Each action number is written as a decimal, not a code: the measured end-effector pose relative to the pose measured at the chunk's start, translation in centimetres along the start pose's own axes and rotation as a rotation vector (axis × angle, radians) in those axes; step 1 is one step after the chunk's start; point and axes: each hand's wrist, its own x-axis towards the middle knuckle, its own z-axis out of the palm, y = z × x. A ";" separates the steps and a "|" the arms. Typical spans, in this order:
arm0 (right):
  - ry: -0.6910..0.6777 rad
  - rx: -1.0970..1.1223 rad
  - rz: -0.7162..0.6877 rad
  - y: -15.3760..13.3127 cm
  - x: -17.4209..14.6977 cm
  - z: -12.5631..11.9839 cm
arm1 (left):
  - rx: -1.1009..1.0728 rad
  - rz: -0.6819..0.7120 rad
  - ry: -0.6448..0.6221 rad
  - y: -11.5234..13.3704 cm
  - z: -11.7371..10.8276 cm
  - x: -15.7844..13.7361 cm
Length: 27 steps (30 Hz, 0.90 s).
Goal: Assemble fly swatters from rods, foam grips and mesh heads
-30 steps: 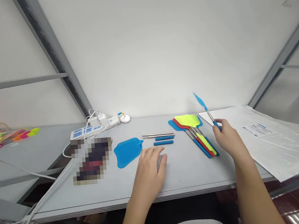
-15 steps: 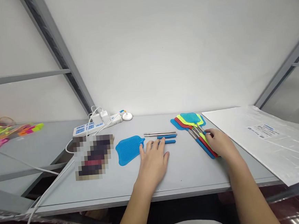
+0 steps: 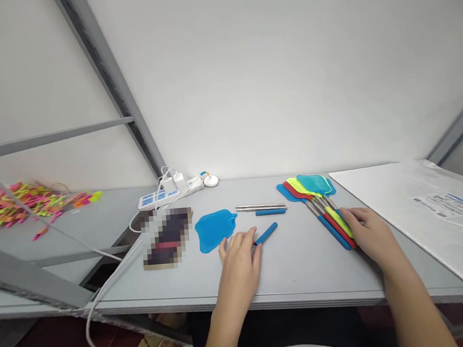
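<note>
My left hand (image 3: 238,261) pinches the near end of a blue foam handle (image 3: 267,233), which lies slanted over the table between thumb and fingers. Behind that hand is a loose blue fly swatter head (image 3: 215,231), flat on the table. A second blue handle (image 3: 270,212) and thin metal rods (image 3: 258,207) lie side by side beyond it. At the right, my right hand (image 3: 370,234) has its fingers closed around the handle of the outermost fly swatter (image 3: 316,183) in a fanned stack. Red, yellow-green and blue swatters (image 3: 332,232) overlap there, heads pointing away.
A white power strip (image 3: 149,200) with plugs and cables stands at the back left, near a round white device (image 3: 211,181). A pixelated object (image 3: 168,240) lies in front of it. White wrapped sheeting (image 3: 409,197) covers the right side. Colourful pieces (image 3: 13,206) are heaped far left.
My left hand has drawn one blue handle nearer and turned it aslant, away from the other handle and rods. My right hand stays at the swatter stack. The view has turned left.
</note>
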 end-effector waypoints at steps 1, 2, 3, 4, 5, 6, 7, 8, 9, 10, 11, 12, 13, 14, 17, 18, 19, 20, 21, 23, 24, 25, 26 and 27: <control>0.011 0.004 -0.001 0.0 -0.1 0.0 | -0.028 -0.012 0.015 -0.1 -0.2 -0.4; 0.027 0.006 0.000 0.0 -0.3 0.0 | -0.083 -0.031 0.039 -0.2 -0.5 -0.8; 0.049 0.006 0.001 -0.2 -0.6 -0.1 | -0.167 -0.052 0.070 -0.3 -0.8 -1.1; 0.086 0.008 0.001 -0.5 -1.0 -0.2 | -0.276 -0.070 0.108 -0.4 -1.1 -1.4; 0.137 0.015 -0.008 -1.0 -1.5 -0.3 | -0.398 -0.085 0.150 -0.6 -1.4 -1.6; 0.195 0.031 -0.030 -1.6 -2.1 -0.3 | -0.525 -0.100 0.197 -0.7 -1.6 -1.8; 0.252 0.054 -0.071 -2.4 -2.7 -0.2 | -0.638 -0.115 0.248 -0.8 -1.8 -2.0; 0.287 0.080 -0.136 -3.4 -3.2 0.0 | -0.717 -0.131 0.299 -0.9 -1.9 -2.1; 0.287 0.101 -0.222 -4.5 -3.6 0.3 | -0.775 -0.152 0.353 -0.9 -1.9 -2.1; 0.250 0.113 -0.317 -5.6 -3.8 0.8 | -0.818 -0.177 0.406 -1.0 -1.9 -2.2; 0.179 0.108 -0.406 -6.9 -3.7 1.4 | -0.848 -0.199 0.454 -1.0 -1.8 -2.3; 0.096 0.077 -0.483 -8.1 -3.3 2.2 | -0.863 -0.215 0.494 -0.9 -1.7 -2.3; 0.010 0.035 -0.543 -9.4 -2.6 3.1 | -0.887 -0.230 0.524 -0.8 -1.6 -2.4; -0.085 -0.051 -0.604 -10.6 -1.7 4.0 | -0.938 -0.249 0.545 -0.7 -1.5 -2.4; -0.268 -0.249 -0.699 -13.8 1.5 7.1 | -1.166 -0.312 0.511 -0.1 -1.5 -2.5; -0.305 -0.275 -0.719 -14.6 2.5 8.0 | -1.229 -0.330 0.480 0.0 -1.5 -2.4; -0.336 -0.292 -0.734 -15.3 3.4 8.9 | -1.265 -0.339 0.449 0.1 -1.5 -2.4; -0.366 -0.310 -0.746 -15.9 4.2 9.8 | -1.269 -0.342 0.423 0.1 -1.4 -2.3; -0.397 -0.327 -0.754 -16.4 4.8 10.5 | -1.261 -0.341 0.408 0.0 -1.4 -2.2; -0.459 -0.352 -0.759 -16.9 5.7 11.6 | -1.232 -0.343 0.395 -0.4 -1.2 -2.2; -0.490 -0.360 -0.758 -17.1 5.9 12.0 | -1.214 -0.349 0.383 -0.5 -1.2 -2.2; -0.522 -0.367 -0.757 -17.2 6.1 12.3 | -1.196 -0.358 0.366 -0.7 -1.2 -2.2; -0.550 -0.372 -0.756 -17.2 6.2 12.6 | -1.179 -0.366 0.346 -0.8 -1.2 -2.3; -0.576 -0.376 -0.755 -17.2 6.3 12.9 | -1.165 -0.371 0.323 -0.8 -1.4 -2.4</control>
